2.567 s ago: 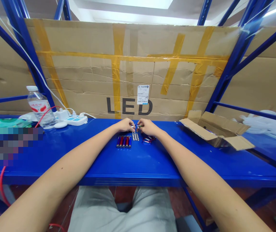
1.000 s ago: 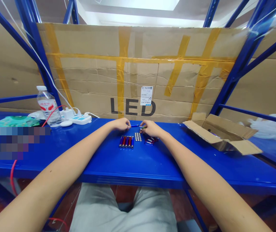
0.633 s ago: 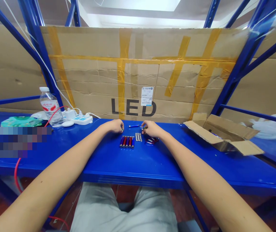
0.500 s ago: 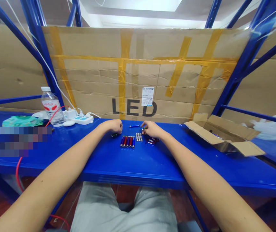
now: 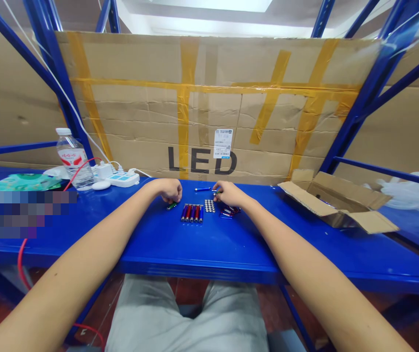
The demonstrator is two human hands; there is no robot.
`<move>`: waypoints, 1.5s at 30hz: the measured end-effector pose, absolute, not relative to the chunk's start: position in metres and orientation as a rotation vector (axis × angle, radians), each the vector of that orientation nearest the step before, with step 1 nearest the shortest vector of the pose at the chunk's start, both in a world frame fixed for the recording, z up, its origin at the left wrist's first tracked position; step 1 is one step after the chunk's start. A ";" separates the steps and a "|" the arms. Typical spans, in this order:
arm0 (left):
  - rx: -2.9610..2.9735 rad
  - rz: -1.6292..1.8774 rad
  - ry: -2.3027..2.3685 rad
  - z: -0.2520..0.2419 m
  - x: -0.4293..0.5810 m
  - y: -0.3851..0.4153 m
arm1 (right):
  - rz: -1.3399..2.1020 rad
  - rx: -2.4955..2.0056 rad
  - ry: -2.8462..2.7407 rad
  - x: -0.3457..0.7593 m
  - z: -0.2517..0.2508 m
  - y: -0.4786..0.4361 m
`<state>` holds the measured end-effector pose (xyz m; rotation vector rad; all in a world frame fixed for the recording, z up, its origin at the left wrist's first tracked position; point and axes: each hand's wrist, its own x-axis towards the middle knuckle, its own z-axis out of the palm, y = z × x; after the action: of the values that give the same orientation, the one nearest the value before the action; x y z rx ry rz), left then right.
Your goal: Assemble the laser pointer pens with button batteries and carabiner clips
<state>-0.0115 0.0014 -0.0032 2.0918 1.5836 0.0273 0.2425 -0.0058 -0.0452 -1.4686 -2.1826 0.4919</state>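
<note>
My left hand (image 5: 171, 189) is curled over the back of the blue table, its fingers closed at a small dark green piece (image 5: 171, 206) with a shiny end. My right hand (image 5: 228, 192) has its fingers pinched around something small and greenish, mostly hidden by them. Just left of those fingertips lies a slim blue metal tube (image 5: 202, 189); whether they touch it I cannot tell. Between the hands stand several red and blue metal tubes (image 5: 192, 213) in a row, beside a block of small silver button cells (image 5: 209, 205). Red and blue carabiner clips (image 5: 229, 211) are heaped under my right wrist.
An open cardboard box (image 5: 336, 200) sits at the right, with white plastic wrap (image 5: 412, 193) beyond it. At the left are a water bottle (image 5: 73, 159), a power strip (image 5: 123, 179) and a green packet (image 5: 28, 182). A large cardboard panel (image 5: 139, 112) rises behind the table (image 5: 202, 249).
The view has shifted slightly. My left hand has turned a little, and more of the green piece under it shows. My right hand stays by the blue tube, fingers still pinched.
</note>
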 end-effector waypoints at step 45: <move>1.779 0.054 1.353 -0.002 -0.007 -0.013 | 0.394 -1.537 -2.237 0.247 -0.043 -0.006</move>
<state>-0.0073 -0.0127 -0.0022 1.7791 1.3527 0.0536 0.2469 -0.0064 -0.0427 -1.5370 -2.2372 0.3937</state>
